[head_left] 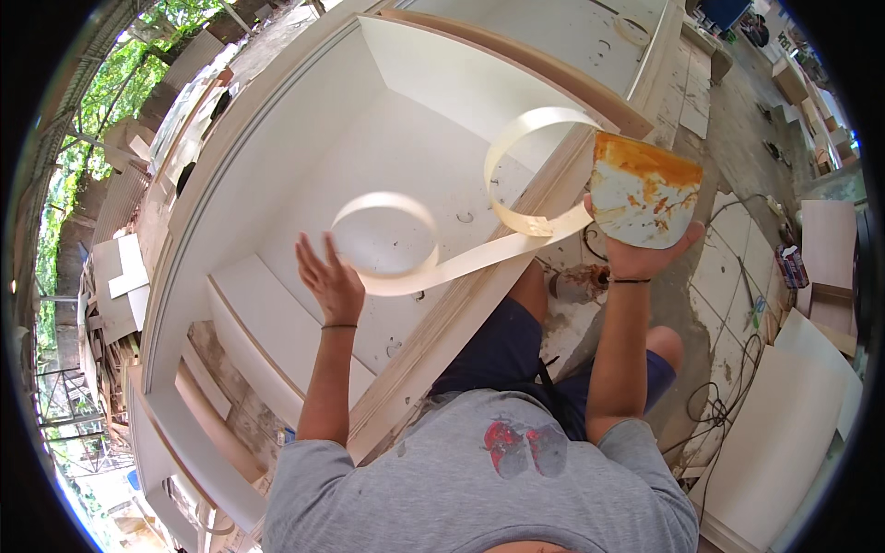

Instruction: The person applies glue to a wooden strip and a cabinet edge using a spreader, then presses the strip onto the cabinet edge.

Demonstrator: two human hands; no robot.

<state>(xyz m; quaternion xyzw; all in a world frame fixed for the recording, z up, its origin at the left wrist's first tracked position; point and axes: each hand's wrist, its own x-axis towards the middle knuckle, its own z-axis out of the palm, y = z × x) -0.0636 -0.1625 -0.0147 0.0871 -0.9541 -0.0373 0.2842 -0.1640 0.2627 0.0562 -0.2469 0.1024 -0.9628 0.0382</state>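
A long pale strip of edge banding (470, 262) curls into a loop near each end and runs between my hands above the cabinet frame. My left hand (332, 288) is beside its left loop, fingers spread; whether the thumb touches the strip is unclear. My right hand (643, 260) is closed on a flat white spreader (645, 198), its upper part smeared with orange-brown glue. The strip's right part passes at the fingers of that hand, partly hidden by the spreader. Below lies a large white-lined wooden cabinet (442, 166) with its open side up.
Loose cables (724, 405) lie on the floor at the right, beside pale panels (784, 433). A red-and-dark can-like package (791, 265) is near them. A stained container (579, 284) stands by my leg. Stacked boards (115, 341) lie at the far left.
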